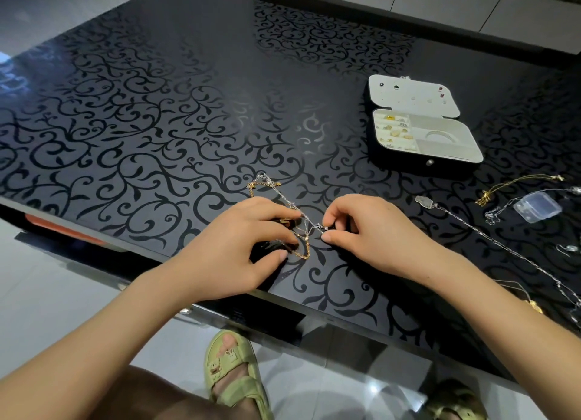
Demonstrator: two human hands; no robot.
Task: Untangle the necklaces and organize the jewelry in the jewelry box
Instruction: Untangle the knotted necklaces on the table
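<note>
A knot of thin gold and silver necklaces (276,193) lies on the black patterned glass table (157,121), near its front edge. My left hand (248,246) pinches the chains at the tangle's lower left. My right hand (371,231) pinches the silver chain at its right, fingertips a few centimetres from the left hand's. The chains trail away up and left of both hands. The jewelry box (424,165) stands open at the right, black outside and cream inside, with earrings on its lid and rings and small pieces in its compartments.
Right of my right hand lie a long silver chain with a pendant (478,231), a gold necklace (515,183), more silver pieces and a small clear plastic case (537,206). The table edge runs just below my wrists. My sandalled feet show under the glass.
</note>
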